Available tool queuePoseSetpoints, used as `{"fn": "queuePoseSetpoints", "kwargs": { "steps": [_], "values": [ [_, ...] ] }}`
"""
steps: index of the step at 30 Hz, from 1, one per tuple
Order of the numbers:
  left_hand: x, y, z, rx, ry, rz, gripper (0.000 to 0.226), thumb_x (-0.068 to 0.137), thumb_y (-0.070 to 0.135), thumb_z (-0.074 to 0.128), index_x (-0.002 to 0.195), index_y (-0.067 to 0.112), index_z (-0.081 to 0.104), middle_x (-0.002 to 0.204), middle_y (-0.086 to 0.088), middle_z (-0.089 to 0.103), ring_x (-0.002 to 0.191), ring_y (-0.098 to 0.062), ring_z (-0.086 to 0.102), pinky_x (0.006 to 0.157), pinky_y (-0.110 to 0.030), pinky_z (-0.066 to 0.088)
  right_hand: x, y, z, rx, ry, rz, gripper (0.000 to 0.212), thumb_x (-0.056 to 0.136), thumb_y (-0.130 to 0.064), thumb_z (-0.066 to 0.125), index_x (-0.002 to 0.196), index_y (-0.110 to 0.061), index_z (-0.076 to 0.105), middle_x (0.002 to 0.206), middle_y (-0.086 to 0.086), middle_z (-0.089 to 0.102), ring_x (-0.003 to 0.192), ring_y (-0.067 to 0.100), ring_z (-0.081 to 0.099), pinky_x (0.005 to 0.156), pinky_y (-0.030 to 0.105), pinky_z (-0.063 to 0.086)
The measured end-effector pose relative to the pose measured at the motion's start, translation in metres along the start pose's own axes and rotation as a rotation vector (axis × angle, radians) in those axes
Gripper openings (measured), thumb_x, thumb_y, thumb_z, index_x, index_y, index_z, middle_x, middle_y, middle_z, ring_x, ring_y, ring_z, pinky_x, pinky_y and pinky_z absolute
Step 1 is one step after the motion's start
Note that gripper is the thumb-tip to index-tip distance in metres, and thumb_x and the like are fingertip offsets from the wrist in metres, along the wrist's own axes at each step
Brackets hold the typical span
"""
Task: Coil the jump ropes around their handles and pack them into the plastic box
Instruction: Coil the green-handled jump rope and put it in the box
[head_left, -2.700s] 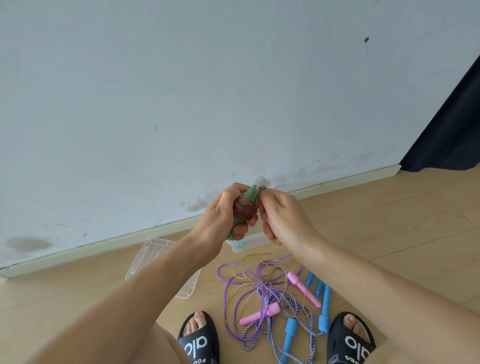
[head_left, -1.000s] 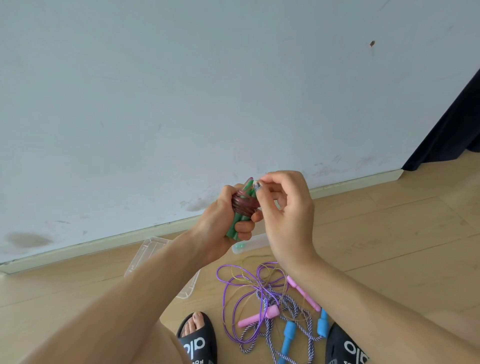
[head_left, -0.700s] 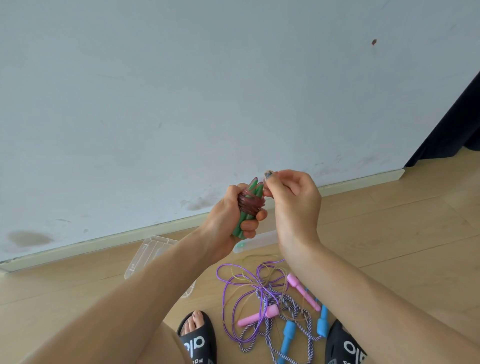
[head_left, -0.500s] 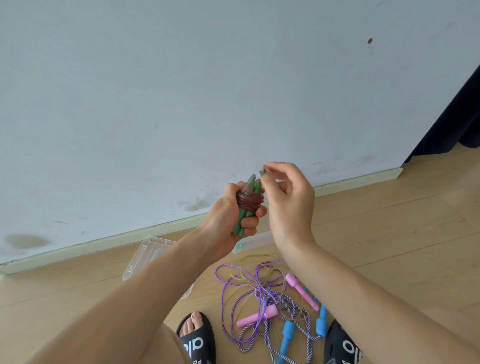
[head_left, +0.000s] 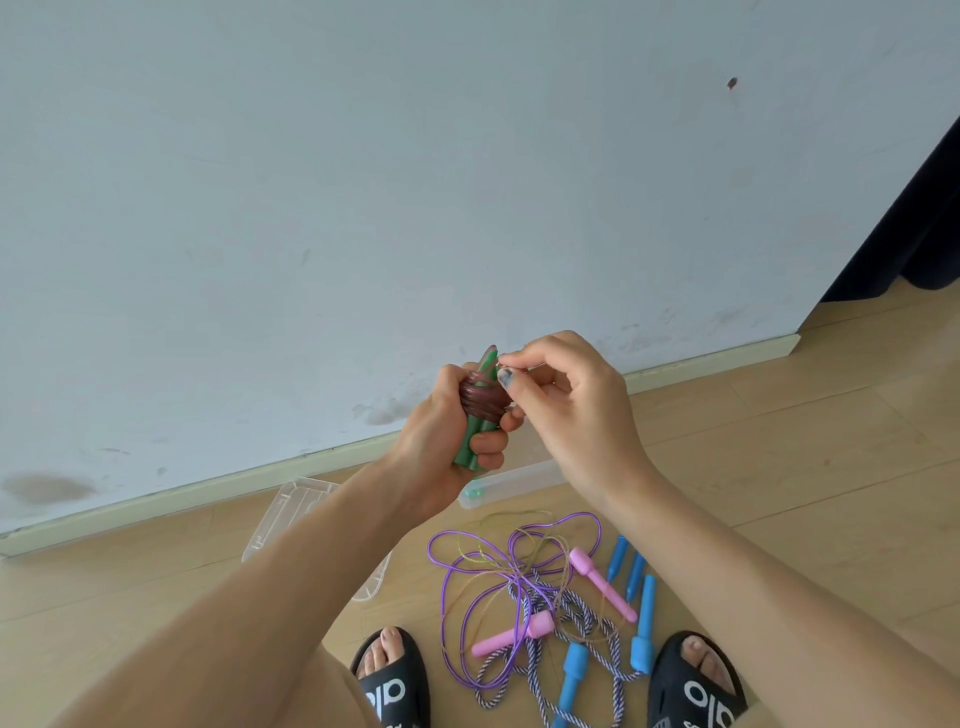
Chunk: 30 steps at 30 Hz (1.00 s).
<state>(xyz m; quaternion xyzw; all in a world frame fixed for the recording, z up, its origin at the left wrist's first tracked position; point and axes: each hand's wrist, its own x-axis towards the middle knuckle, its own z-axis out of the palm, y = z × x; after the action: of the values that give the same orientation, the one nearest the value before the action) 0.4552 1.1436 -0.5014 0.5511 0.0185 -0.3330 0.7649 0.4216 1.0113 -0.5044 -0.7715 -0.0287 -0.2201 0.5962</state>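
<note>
My left hand grips a pair of green handles held upright, with a dark red rope coiled tightly round their upper part. My right hand pinches the rope's end right at the top of the coil, by the handle tips. Low on the floor, the clear plastic box shows behind my hands, mostly hidden. More loose jump ropes lie in a tangle between my feet: a purple rope with pink handles and a striped rope with blue handles.
A clear plastic lid lies on the wooden floor to the left, partly under my left forearm. The pale wall and baseboard run close behind. Black slippers are on my feet at the bottom. A dark curtain hangs at the right.
My right hand has shifted slightly round the top of the coil while working the rope's end; my left hand keeps the same grip on the green handles.
</note>
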Motion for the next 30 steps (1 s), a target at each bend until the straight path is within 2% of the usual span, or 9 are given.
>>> {"fn": "queuePoseSetpoints", "kwargs": {
  "steps": [5,10,16,20,25,27,30],
  "values": [
    [-0.003,0.001,0.0,0.043,0.002,0.024,0.037,0.097,0.032,0.029,0.076,0.016,0.054,0.066,-0.004,0.047,0.054,-0.015,0.019,0.048,-0.025,0.022,0.0,0.0,-0.003,-0.066,-0.036,-0.092,0.013,0.089,0.002,0.063,0.094,-0.007,0.072,0.093,0.002,0.062,0.07,0.016,0.068,0.067,0.026,0.055],
    [-0.004,0.001,0.001,0.078,-0.008,0.038,0.038,0.098,0.033,0.03,0.074,0.018,0.055,0.067,-0.005,0.046,0.055,-0.016,0.019,0.047,-0.025,0.024,0.002,0.001,-0.004,-0.134,0.028,-0.118,0.005,0.085,-0.003,0.068,0.087,-0.008,0.069,0.084,0.001,0.065,0.067,0.016,0.069,0.065,0.035,0.057],
    [-0.004,0.0,-0.001,0.192,0.021,0.096,0.03,0.097,0.031,0.028,0.082,0.018,0.051,0.071,-0.009,0.045,0.056,-0.02,0.02,0.058,-0.036,0.015,0.001,0.003,-0.007,-0.124,0.013,-0.087,0.007,0.085,-0.001,0.068,0.085,-0.008,0.069,0.084,-0.001,0.065,0.072,0.016,0.068,0.064,0.041,0.059],
    [-0.004,0.0,-0.004,0.206,0.027,0.113,0.033,0.097,0.031,0.027,0.084,0.015,0.053,0.071,-0.01,0.044,0.055,-0.02,0.02,0.06,-0.038,0.013,-0.001,0.0,-0.01,-0.074,-0.049,-0.066,0.013,0.087,0.004,0.064,0.09,-0.007,0.07,0.089,-0.002,0.065,0.077,0.017,0.07,0.069,0.034,0.06],
    [-0.006,0.002,-0.003,0.204,0.035,0.118,0.034,0.097,0.029,0.026,0.079,0.017,0.053,0.068,-0.01,0.045,0.053,-0.019,0.021,0.057,-0.036,0.015,0.0,0.0,-0.011,-0.12,-0.023,-0.024,0.011,0.087,-0.002,0.068,0.092,-0.011,0.066,0.085,-0.005,0.069,0.071,0.013,0.068,0.065,0.024,0.055],
    [-0.006,0.002,-0.002,0.21,0.045,0.126,0.031,0.097,0.028,0.027,0.083,0.015,0.051,0.068,-0.011,0.045,0.053,-0.02,0.021,0.057,-0.036,0.015,-0.001,-0.001,-0.01,-0.187,0.011,-0.074,0.012,0.085,-0.003,0.069,0.092,-0.012,0.067,0.086,-0.007,0.069,0.072,0.01,0.066,0.065,0.017,0.051],
    [-0.006,0.003,-0.004,0.242,0.051,0.138,0.028,0.096,0.029,0.027,0.089,0.013,0.05,0.071,-0.014,0.045,0.053,-0.02,0.021,0.057,-0.036,0.016,-0.003,-0.002,-0.009,-0.229,0.02,-0.147,0.011,0.084,-0.002,0.069,0.092,-0.011,0.07,0.087,-0.005,0.069,0.072,0.009,0.065,0.067,0.016,0.051]
  ]
}}
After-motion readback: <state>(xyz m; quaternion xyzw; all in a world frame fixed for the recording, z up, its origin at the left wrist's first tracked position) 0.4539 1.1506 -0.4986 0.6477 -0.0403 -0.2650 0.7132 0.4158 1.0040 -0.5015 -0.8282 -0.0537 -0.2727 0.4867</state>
